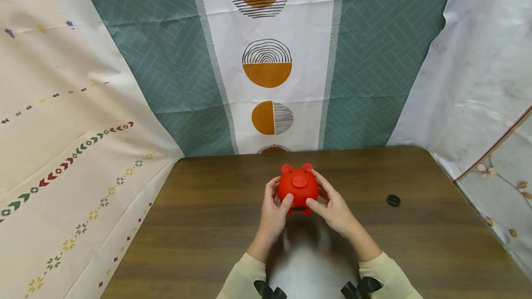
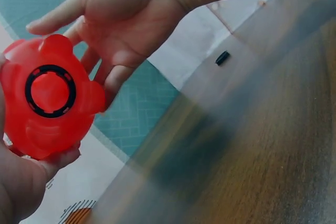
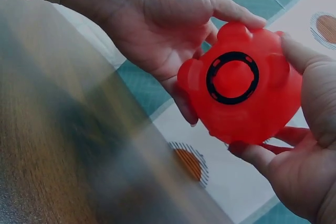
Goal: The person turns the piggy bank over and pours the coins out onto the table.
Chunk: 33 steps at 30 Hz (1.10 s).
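1. I see one red piggy bank (image 1: 300,194), glossy and round, with a snout (image 1: 299,181), two small ears (image 1: 307,167) and two feet showing from the head camera.
2. It sits between both hands over the wooden table (image 1: 216,216), its snout facing my head view.
3. My wrist views show its underside: one black ring (image 3: 231,100) with small notches, around a red centre. I can't judge whether that centre is open or solid.
4. The left hand (image 1: 272,217) grips one side, thumb on the lower front, fingers around the flank.
5. The right hand (image 1: 335,210) holds the other side, fingers up by an ear and thumb low on the front.
6. I count one small black disc (image 1: 393,200) on the table, well apart to the right of the hands; its finer detail is too small for me to read.
7. There are two pale sleeves (image 1: 245,277) and two black straps (image 1: 270,290), all cut off by my lower edge.
8. Four printed circles (image 1: 267,75) show on the hanging cloth (image 1: 158,50); the top one is cut by the frame, the lowest by the table's far edge.
9. The back of the bank is hidden from my head view, some fingertips are hidden behind it, and the nearer tabletop is blurred in both wrist views.
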Available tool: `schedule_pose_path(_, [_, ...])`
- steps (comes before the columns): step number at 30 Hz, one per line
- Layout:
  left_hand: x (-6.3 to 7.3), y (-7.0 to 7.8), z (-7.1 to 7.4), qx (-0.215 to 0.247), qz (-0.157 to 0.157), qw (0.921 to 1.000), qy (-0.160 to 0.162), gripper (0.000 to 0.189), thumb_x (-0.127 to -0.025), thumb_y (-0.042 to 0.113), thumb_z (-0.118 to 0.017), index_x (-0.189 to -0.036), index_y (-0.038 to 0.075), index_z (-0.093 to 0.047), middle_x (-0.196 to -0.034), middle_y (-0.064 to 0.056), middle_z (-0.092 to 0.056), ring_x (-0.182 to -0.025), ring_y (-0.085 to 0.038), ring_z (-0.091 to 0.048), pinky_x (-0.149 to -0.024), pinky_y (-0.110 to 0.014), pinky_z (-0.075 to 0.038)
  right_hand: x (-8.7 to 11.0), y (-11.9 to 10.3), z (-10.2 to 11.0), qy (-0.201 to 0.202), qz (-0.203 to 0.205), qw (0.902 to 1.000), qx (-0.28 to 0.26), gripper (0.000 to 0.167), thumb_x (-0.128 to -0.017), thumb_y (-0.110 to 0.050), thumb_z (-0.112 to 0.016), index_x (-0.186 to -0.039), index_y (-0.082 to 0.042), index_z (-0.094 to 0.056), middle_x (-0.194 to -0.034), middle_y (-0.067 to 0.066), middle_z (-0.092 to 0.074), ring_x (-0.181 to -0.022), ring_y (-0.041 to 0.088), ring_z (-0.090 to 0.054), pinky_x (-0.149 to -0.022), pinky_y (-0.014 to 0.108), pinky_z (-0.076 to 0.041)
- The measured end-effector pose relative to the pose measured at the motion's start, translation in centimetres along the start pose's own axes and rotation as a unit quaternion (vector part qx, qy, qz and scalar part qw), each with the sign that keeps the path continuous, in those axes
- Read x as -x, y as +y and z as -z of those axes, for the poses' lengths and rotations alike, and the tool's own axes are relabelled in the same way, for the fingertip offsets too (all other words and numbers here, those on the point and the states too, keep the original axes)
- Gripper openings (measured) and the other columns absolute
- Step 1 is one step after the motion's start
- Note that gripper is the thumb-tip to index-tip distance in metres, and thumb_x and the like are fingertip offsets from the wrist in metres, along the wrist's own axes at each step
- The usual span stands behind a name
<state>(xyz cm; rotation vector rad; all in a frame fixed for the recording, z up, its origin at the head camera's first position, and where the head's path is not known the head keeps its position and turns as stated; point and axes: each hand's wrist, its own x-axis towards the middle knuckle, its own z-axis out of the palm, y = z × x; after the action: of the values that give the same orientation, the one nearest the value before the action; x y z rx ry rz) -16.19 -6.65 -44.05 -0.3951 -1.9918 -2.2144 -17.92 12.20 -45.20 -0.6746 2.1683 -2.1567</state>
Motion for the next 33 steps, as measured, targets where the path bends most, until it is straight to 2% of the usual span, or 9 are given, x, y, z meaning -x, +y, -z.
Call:
schedule_pose_path(3, [-0.1, 0.2, 0.1, -0.03, 0.01, 0.9992, -0.026, 0.059, -0.094, 0.017, -0.061, -0.144, 0.01, -0.03, -0.137, -0.008, -0.046, -0.124, -0.023, -0.047, -0.103, -0.036, -0.042, 0.0, 0.0, 0.0, 0.008, -0.004, 0.9999, -0.013, 0.074, -0.088, -0.007, -0.069, -0.15, -0.026, -0.033, -0.144, 0.011, -0.041, -0.127, 0.038, -0.043, -0.079, 0.037, -0.056])
schedule_pose_path(6, [-0.1, 1.3, 0.1, -0.075, 0.02, 0.9959, -0.048, 0.06, -0.095, 0.018, -0.06, -0.146, 0.009, -0.029, -0.139, -0.01, -0.045, -0.124, -0.025, -0.048, -0.102, -0.04, -0.043, 0.0, 0.0, 0.1, 0.023, -0.005, 0.9997, -0.01, 0.076, -0.086, -0.007, -0.072, -0.149, -0.026, -0.035, -0.144, 0.01, -0.041, -0.126, 0.038, -0.044, -0.077, 0.038, -0.057])
schedule_pose_path(10, [-0.2, 1.9, 0.3, -0.129, 0.024, 0.9898, -0.054, 0.06, -0.095, 0.019, -0.059, -0.147, 0.01, -0.031, -0.139, -0.013, -0.046, -0.126, -0.03, -0.045, -0.101, -0.046, -0.042, 0.0, 0.0, 0.2, 0.033, -0.011, 0.9994, 0.01, 0.077, -0.085, -0.011, -0.074, -0.148, -0.029, -0.036, -0.145, 0.009, -0.041, -0.128, 0.038, -0.043, -0.079, 0.036, -0.056])
schedule_pose_path(13, [-0.1, 2.1, 0.4, -0.151, 0.034, 0.9864, -0.057, 0.06, -0.096, 0.021, -0.057, -0.149, 0.011, -0.03, -0.138, -0.015, -0.046, -0.126, -0.033, -0.043, -0.101, -0.047, -0.043, 0.0, 0.0, 0.2, 0.032, -0.018, 0.9992, 0.015, 0.077, -0.084, -0.014, -0.075, -0.148, -0.031, -0.036, -0.145, 0.009, -0.041, -0.129, 0.038, -0.042, -0.08, 0.035, -0.055])
schedule_pose_path(20, [0.1, 2.1, 0.5, -0.147, 0.05, 0.9856, -0.066, 0.062, -0.097, 0.022, -0.056, -0.15, 0.012, -0.026, -0.138, -0.015, -0.045, -0.12, -0.033, -0.05, -0.094, -0.042, -0.049, 0.0, 0.2, 0.0, 0.027, -0.023, 0.9988, 0.034, 0.077, -0.083, -0.017, -0.076, -0.147, -0.032, -0.036, -0.146, 0.009, -0.041, -0.13, 0.04, -0.04, -0.082, 0.034, -0.055])
schedule_pose_path(25, [0.1, 2.1, 0.6, -0.144, 0.07, 0.9848, -0.068, 0.066, -0.096, 0.025, -0.057, -0.152, 0.012, -0.023, -0.139, -0.014, -0.045, -0.12, -0.03, -0.051, -0.093, -0.04, -0.05, 0.0, 0.0, 0.0, 0.022, -0.021, 0.998, 0.055, 0.085, -0.082, -0.019, -0.078, -0.15, -0.033, -0.03, -0.15, 0.006, -0.037, -0.132, 0.039, -0.038, -0.086, 0.037, -0.053])
schedule_pose_path(29, [0.1, 2.1, 0.6, -0.137, 0.087, 0.9843, -0.07, 0.069, -0.096, 0.027, -0.058, -0.152, 0.011, -0.021, -0.139, -0.014, -0.046, -0.119, -0.031, -0.052, -0.092, -0.04, -0.051, 0.0, -0.1, 0.0, 0.021, -0.03, 0.9962, 0.079, 0.09, -0.081, -0.024, -0.079, -0.152, -0.029, -0.025, -0.152, 0.005, -0.034, -0.133, 0.038, -0.038, -0.088, 0.038, -0.052])
schedule_pose_path(33, [0.1, 2.1, 0.4, -0.134, 0.09, 0.9846, -0.066, 0.071, -0.094, 0.029, -0.059, -0.152, 0.01, -0.022, -0.138, -0.013, -0.048, -0.118, -0.029, -0.052, -0.093, -0.038, -0.05, 0.1, -0.1, -0.1, 0.014, -0.036, 0.9961, 0.079, 0.084, -0.084, -0.026, -0.076, -0.152, -0.025, -0.027, -0.15, 0.008, -0.037, -0.133, 0.038, -0.038, -0.087, 0.036, -0.053])
